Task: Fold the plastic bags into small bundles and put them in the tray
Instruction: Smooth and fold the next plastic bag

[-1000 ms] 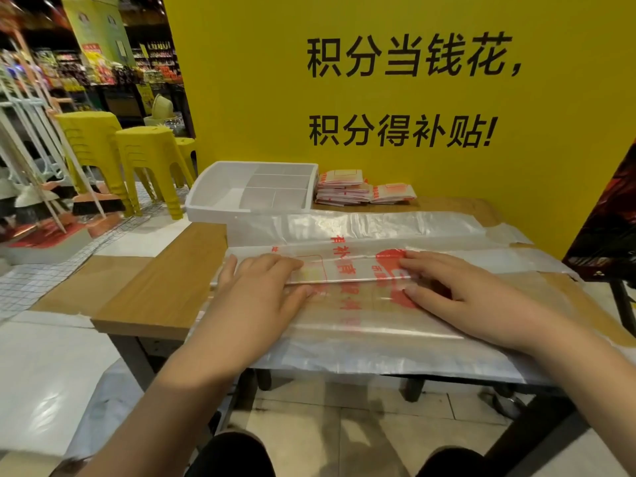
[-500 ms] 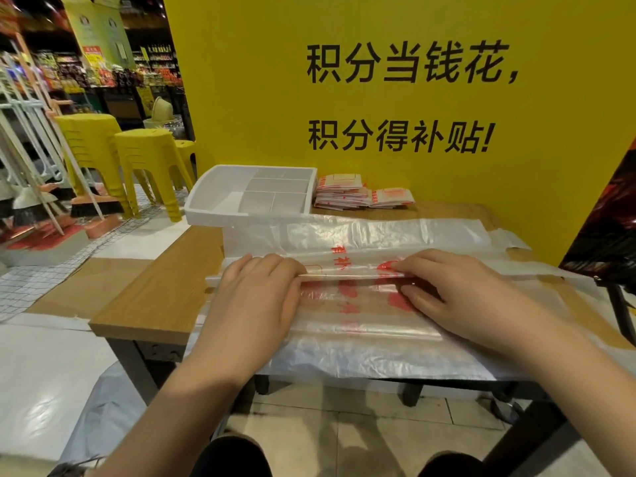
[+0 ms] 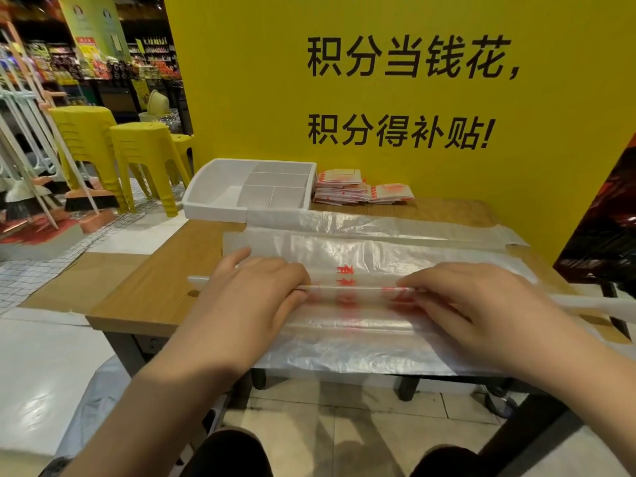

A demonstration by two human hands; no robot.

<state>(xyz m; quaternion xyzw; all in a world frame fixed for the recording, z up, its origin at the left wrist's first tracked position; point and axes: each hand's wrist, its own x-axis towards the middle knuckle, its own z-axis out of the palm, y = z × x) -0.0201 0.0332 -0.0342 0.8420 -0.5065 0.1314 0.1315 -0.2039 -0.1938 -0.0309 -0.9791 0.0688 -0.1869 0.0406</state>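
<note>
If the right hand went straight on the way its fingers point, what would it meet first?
Likely the left hand: the right hand points leftward along the fold of the clear red-printed plastic bag, with nothing else between them.

Bare left hand (image 3: 248,299), bare right hand (image 3: 481,306), dark trousers (image 3: 227,456)

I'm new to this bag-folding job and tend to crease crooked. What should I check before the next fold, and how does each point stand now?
1. Both hands on the fold: left hand and right hand each hold the plastic bag at its folded edge: ok.
2. Fold straight between the hands: ok.
3. Bag's right end aligned: it runs out of view, cannot tell.
4. White tray compartments free: ok.
5. Folded bundles in the tray: not ok, they lie beside it on the wooden table.
</note>
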